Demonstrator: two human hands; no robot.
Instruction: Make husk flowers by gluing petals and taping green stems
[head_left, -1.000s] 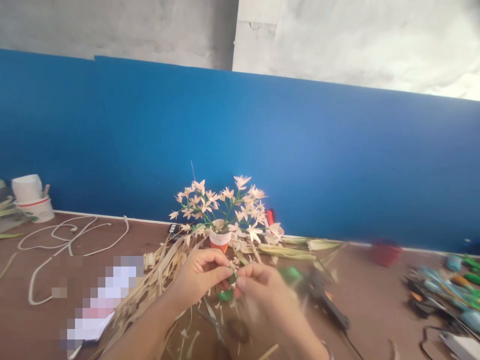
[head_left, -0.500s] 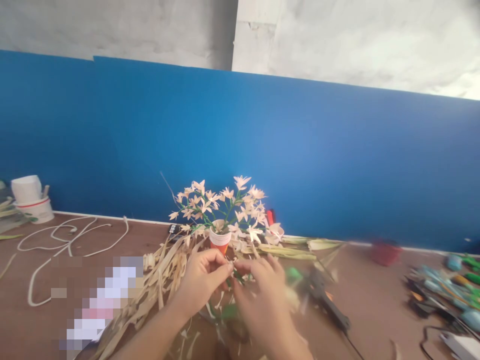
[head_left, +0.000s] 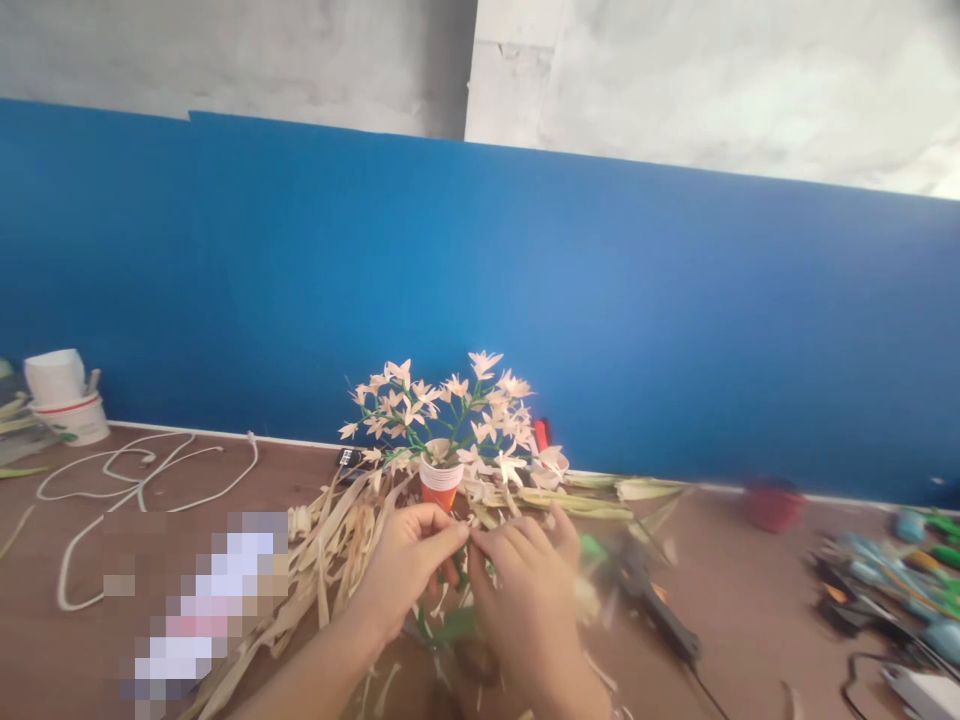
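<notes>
My left hand (head_left: pixel 405 560) is closed in a pinch, thumb against index finger, on what seems a thin wire stem, mostly hidden by the fingers. Right beside it my right hand (head_left: pixel 525 595) pinches too, its fingertips almost touching the left ones. A strip of green tape (head_left: pixel 456 627) hangs blurred beneath the hands. Just beyond them stands a red and white paper cup (head_left: pixel 441 485) holding pale, star-shaped flowers (head_left: pixel 412 410) on green stems. Scissors (head_left: pixel 476 660) lie under the hands, partly covered and blurred.
Dried husk strips (head_left: pixel 330 550) spread left of the hands, with greener leaves (head_left: pixel 577 502) behind. To the right lie a black glue gun (head_left: pixel 660 605), a red container (head_left: pixel 772 505) and a coloured pile (head_left: pixel 885 570). White cable (head_left: pixel 142 485) and stacked cups (head_left: pixel 67 400) are left. A blue panel (head_left: pixel 480 280) stands behind.
My right hand has turned, its back now more toward me, and its fingers have come back to the left fingertips. A thin wire above the flowers swung left and is now barely visible.
</notes>
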